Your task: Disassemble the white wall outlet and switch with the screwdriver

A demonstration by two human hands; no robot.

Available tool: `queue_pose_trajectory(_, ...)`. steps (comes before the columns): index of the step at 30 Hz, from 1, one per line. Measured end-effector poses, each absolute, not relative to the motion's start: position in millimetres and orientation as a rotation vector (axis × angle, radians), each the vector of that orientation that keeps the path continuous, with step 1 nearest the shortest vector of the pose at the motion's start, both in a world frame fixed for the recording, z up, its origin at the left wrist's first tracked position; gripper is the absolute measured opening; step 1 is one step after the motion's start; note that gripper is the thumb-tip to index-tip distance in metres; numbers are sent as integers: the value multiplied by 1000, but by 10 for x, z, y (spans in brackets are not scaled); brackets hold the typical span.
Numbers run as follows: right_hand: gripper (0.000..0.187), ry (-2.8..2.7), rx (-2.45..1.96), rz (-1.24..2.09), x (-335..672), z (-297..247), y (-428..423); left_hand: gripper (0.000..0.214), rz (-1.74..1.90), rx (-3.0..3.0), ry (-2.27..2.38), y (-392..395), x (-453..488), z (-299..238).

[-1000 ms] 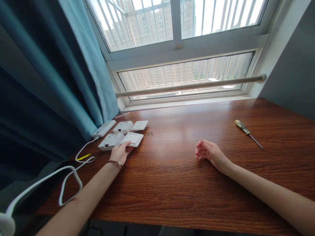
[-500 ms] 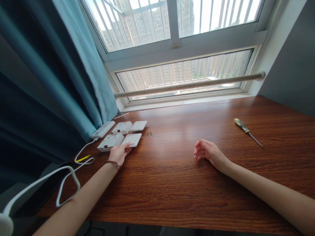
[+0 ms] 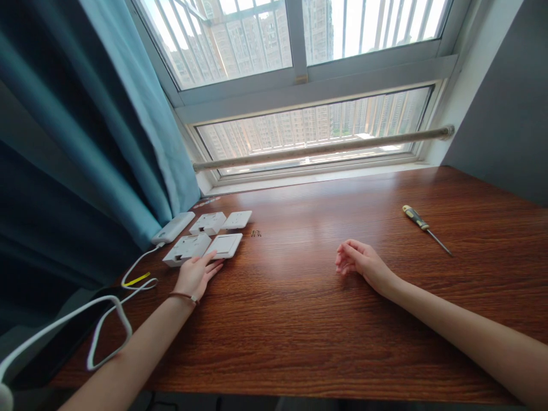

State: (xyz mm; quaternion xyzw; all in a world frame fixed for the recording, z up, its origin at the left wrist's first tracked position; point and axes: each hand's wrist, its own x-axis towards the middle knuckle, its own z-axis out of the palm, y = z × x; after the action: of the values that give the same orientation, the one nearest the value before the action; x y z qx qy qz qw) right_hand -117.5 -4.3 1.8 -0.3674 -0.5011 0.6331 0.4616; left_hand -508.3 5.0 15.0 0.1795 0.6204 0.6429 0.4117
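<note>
My left hand [image 3: 197, 275] is at the near edge of a white wall switch [image 3: 226, 246]. Its thumb touches the switch's near left corner, while the other fingers stretch out, slightly spread, along the front edge. Left of the switch is a white mounting box [image 3: 187, 250]. Behind these lie a second white mounting box [image 3: 208, 222] and a white socket panel [image 3: 237, 220]. Several small screws [image 3: 256, 233] rest just right of the panels. My right hand [image 3: 362, 262] hovers or rests over the middle of the table, fingers loosely curled and apart, holding nothing.
A screwdriver [image 3: 422, 222] with a yellow and black handle lies at the right of the wooden table [image 3: 299, 331]. At the left are a white power strip [image 3: 173, 228], its cable [image 3: 112, 311], a yellow strip [image 3: 137, 279] and a blue curtain [image 3: 171, 154]. A window stands behind.
My left hand has loosened from the switch's edge and drawn back slightly, its fingers spreading. My right hand is nearly still. The view has shifted a little to the right.
</note>
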Motion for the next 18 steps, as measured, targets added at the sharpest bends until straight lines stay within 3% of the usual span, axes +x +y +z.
queue_pose_trajectory(4,25,-1562,-1244,947,-867,101,254,8,1638,537,1599,-243,-4905,155)
queue_pose_trajectory(7,18,-1778,-1657,179,-497,82,533,32,1724,731,1726,-499,-4594,97)
queue_pose_trajectory(10,26,-1743,-2010,-297,-172,-8,690,41,1511,1371,1567,-619,-4205,68)
queue_pose_trajectory(13,33,-1634,-2229,-449,15,-101,725,30,1407,2049,1400,-499,-3844,94)
queue_pose_trajectory(18,28,-1560,-2344,-427,153,-175,740,32,1184,2904,945,-33,-3392,106)
